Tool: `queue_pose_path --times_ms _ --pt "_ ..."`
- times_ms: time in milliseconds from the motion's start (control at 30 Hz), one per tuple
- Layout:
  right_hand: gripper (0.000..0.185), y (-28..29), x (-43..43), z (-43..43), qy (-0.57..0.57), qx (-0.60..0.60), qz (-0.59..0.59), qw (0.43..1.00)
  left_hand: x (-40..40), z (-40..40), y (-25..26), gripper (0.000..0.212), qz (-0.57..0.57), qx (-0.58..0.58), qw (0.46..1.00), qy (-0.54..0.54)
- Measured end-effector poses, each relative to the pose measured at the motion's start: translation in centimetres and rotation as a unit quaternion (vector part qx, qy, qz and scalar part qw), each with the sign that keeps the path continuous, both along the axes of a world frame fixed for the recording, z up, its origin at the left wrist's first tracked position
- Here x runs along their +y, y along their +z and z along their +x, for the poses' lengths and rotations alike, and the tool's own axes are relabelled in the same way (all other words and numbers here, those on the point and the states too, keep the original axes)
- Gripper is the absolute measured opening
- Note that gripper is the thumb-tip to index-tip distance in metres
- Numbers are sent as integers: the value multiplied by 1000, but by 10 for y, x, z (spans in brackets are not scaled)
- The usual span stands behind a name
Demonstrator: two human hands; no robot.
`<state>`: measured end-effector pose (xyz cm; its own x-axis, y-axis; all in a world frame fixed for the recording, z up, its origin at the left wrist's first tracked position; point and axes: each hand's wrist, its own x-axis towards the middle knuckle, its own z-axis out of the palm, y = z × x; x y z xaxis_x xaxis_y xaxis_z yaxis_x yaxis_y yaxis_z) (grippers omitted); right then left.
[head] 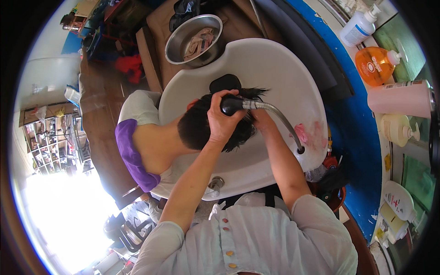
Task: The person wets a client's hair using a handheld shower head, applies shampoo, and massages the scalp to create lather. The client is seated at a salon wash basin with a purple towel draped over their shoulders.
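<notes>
My left hand [220, 118] grips the black handheld shower sprayer [231, 105] above the back of a person's head. A ribbed metal hose [280, 115] curves from the sprayer to a hole in the basin's rim. The person bends face down over a white washbasin [275, 65], face hidden. Their short dark hair [194, 127] looks wet towards the crown. Against the far side of the hair lies my right hand [259, 118], its fingers partly hidden behind the hose and hair. Just beyond the head is a black rounded piece [225, 83]. No water stream can be made out.
A steel bowl [172, 51] with a cloth [199, 44] stands beyond the basin. A purple towel [129, 154] drapes the person's upper back. A chrome tap knob [216, 184] sits on the near rim. Pump bottles, including an orange one [373, 66], line the ledge at right.
</notes>
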<state>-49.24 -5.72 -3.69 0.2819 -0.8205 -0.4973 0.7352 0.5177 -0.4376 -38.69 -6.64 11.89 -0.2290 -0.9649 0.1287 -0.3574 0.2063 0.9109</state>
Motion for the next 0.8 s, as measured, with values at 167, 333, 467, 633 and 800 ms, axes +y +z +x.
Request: queue_pose_path --times_ms 167,333,467,633,800 --pt "24 -25 -14 15 22 34 -32 999 -13 -5 -8 40 19 20 999 34" --pt "25 56 -19 -5 -13 115 4 993 -10 6 4 40 20 47 997 57" --pt "27 -6 -32 18 41 36 6 999 -15 -2 -2 40 45 65 994 69" --pt "28 9 -50 -6 85 27 -41 995 -14 3 1 40 27 48 996 75" --pt "25 -9 -35 13 64 7 -9 998 -16 2 -3 41 42 52 994 82"
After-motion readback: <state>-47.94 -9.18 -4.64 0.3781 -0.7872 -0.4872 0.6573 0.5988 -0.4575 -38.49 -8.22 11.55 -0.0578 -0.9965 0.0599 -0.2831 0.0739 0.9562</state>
